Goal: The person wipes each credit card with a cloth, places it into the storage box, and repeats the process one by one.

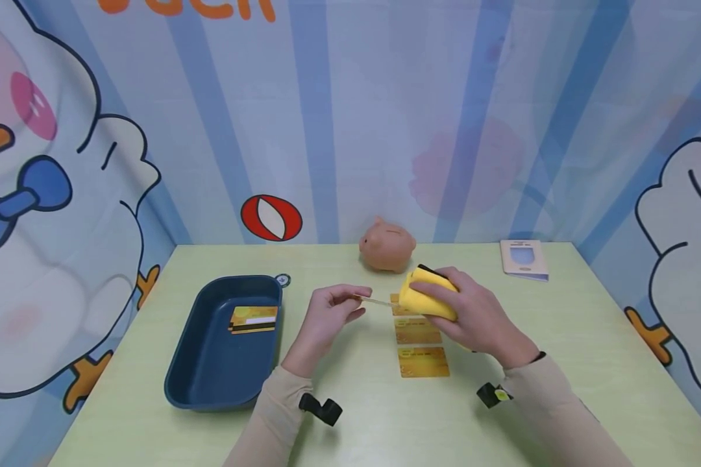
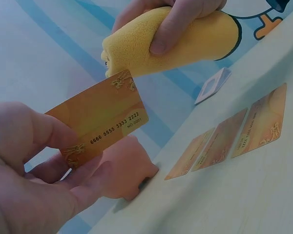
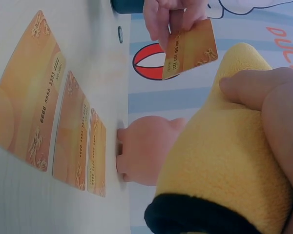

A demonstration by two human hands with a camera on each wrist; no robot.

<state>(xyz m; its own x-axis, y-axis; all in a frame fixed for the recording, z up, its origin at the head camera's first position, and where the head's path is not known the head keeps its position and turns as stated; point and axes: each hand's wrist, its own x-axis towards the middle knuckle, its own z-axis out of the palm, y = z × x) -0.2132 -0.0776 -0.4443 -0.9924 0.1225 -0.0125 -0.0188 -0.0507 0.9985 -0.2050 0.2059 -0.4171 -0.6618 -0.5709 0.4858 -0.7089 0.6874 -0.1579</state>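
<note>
My left hand (image 1: 331, 316) pinches a gold bank card (image 2: 105, 116) by one end, thumb on its numbered face. The card is held up above the table, its free end toward my right hand (image 1: 473, 314). That hand grips a bunched yellow cloth (image 1: 423, 295) with a black edge, fingers wrapped round it. The cloth is right by the card's free corner; whether they touch I cannot tell. Below, three more gold cards lie in a column: a near card (image 1: 423, 362), a middle card (image 1: 417, 331) and a far card (image 1: 403, 309), partly covered by the cloth in the head view.
To the left stands a dark blue tray (image 1: 182, 363) with overlapping gold cards (image 1: 254, 320) inside. A small round disc (image 1: 283, 280) lies by its far corner. A pink piggy bank (image 1: 387, 246) stands at the back, and a pale booklet (image 1: 524, 259) lies at back right.
</note>
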